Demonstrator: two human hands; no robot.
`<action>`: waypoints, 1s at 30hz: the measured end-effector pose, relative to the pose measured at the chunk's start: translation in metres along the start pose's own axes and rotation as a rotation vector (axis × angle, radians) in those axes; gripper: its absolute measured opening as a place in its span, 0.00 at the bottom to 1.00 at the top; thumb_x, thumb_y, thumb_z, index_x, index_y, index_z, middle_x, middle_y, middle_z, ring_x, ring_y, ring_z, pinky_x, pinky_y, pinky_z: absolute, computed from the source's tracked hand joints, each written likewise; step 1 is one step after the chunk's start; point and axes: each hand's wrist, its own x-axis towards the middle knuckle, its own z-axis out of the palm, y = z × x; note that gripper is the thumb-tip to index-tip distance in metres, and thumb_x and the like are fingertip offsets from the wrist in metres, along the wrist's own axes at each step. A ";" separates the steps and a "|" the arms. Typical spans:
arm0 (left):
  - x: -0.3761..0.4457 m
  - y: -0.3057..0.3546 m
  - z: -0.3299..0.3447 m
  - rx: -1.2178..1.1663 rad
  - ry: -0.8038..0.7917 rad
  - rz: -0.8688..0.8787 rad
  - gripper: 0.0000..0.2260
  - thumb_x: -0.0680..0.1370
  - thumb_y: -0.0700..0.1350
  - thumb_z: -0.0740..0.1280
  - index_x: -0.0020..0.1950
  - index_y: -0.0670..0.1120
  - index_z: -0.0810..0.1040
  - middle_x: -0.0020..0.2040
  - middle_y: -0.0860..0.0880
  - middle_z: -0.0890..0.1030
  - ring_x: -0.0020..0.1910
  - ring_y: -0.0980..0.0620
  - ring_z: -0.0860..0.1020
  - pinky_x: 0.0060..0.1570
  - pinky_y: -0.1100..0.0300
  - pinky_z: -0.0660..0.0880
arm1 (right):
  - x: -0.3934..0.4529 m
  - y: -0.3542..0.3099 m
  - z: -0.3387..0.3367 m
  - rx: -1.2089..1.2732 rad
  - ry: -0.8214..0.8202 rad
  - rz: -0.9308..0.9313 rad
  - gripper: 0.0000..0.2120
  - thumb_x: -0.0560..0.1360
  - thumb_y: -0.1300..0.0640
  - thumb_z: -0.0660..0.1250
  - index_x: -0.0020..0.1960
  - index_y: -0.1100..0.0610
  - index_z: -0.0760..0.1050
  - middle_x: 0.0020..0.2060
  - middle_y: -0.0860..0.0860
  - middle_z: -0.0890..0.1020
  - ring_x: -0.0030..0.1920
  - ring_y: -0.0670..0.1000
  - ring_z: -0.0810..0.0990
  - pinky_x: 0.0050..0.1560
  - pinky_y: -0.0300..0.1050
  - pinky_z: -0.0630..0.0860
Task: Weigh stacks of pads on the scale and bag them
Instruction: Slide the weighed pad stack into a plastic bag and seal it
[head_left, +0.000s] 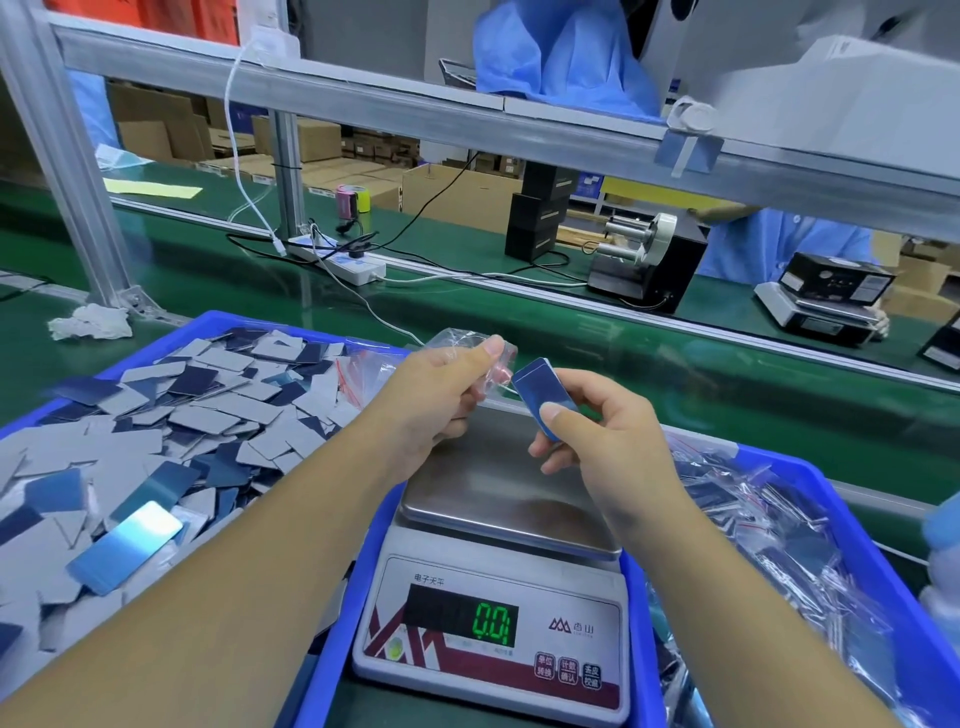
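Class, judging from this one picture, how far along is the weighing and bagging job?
Done: the right bin already holds many filled bags. In hand: the right hand pinches a stack of pads near the clear bag held by the left hand; the scale pan is bare, reading 0.0. Left: loose pads heaped in the left bin.

Scale (498, 613) between left tray (332, 613) of loose pads (208, 415) and right tray (857, 525) of bagged pads (769, 545).
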 end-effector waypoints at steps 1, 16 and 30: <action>-0.001 0.000 0.001 -0.005 -0.025 0.003 0.17 0.79 0.56 0.68 0.33 0.49 0.74 0.31 0.51 0.66 0.26 0.55 0.58 0.22 0.65 0.55 | 0.000 0.000 0.000 0.001 0.004 -0.004 0.13 0.70 0.57 0.65 0.52 0.46 0.81 0.34 0.52 0.83 0.33 0.51 0.81 0.33 0.43 0.77; -0.003 -0.003 0.008 0.146 -0.028 0.130 0.21 0.67 0.66 0.70 0.40 0.48 0.79 0.28 0.53 0.65 0.27 0.55 0.62 0.26 0.64 0.60 | -0.001 0.001 0.003 0.014 -0.030 -0.033 0.16 0.77 0.67 0.64 0.53 0.48 0.81 0.38 0.47 0.83 0.31 0.51 0.80 0.31 0.43 0.76; -0.016 0.004 0.004 0.191 -0.352 0.041 0.07 0.71 0.57 0.73 0.40 0.55 0.84 0.29 0.54 0.69 0.28 0.56 0.61 0.27 0.66 0.58 | 0.001 -0.003 -0.009 0.153 -0.043 0.081 0.19 0.65 0.60 0.74 0.55 0.56 0.75 0.35 0.55 0.78 0.27 0.51 0.74 0.28 0.43 0.72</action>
